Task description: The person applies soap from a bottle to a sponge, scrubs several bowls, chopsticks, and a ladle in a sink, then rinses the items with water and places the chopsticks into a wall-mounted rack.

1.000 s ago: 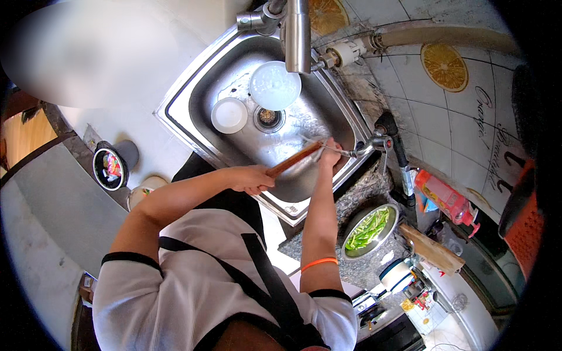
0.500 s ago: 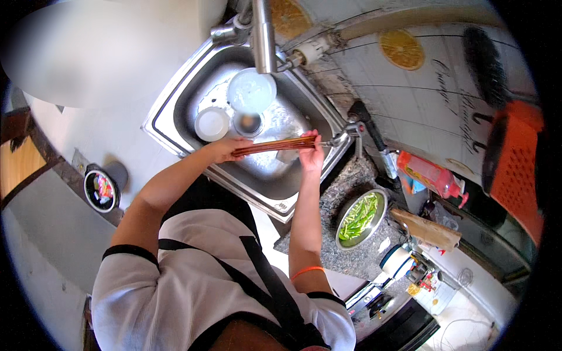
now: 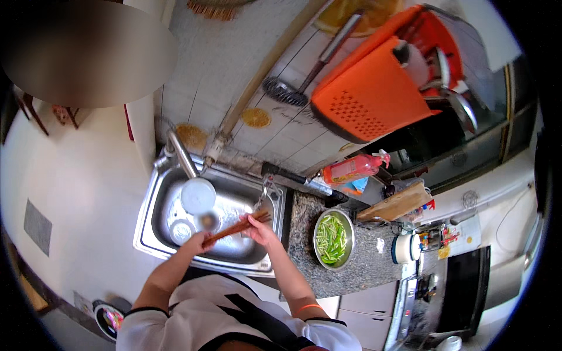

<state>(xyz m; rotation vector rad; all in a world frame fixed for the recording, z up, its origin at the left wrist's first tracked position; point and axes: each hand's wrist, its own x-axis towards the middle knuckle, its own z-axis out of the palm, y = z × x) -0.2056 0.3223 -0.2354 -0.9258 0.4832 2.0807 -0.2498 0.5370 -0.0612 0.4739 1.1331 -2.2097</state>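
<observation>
1. Kitchen corner: a steel sink (image 3: 153, 234) is set into a speckled worktop (image 3: 363, 269) below a tiled wall.
2. Over the sink, the left hand (image 3: 201, 241) and right hand (image 3: 256, 225) each grip one end of a bundle of chopsticks (image 3: 236, 228).
3. Deeper in the sink lie a white plate (image 3: 198, 195) and small bowl (image 3: 181, 231).
4. Right of the sink sits a metal bowl of green beans (image 3: 332, 238).
5. Beyond, above the sink, hangs an orange rack (image 3: 374, 93).

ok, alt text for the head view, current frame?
Seen from above, a person holds a bundle of long brown wooden chopsticks in both hands, left hand and right hand, over a stainless steel sink holding a white plate and a small white bowl. A metal bowl of cut green beans sits on the speckled granite counter to the right.
</observation>
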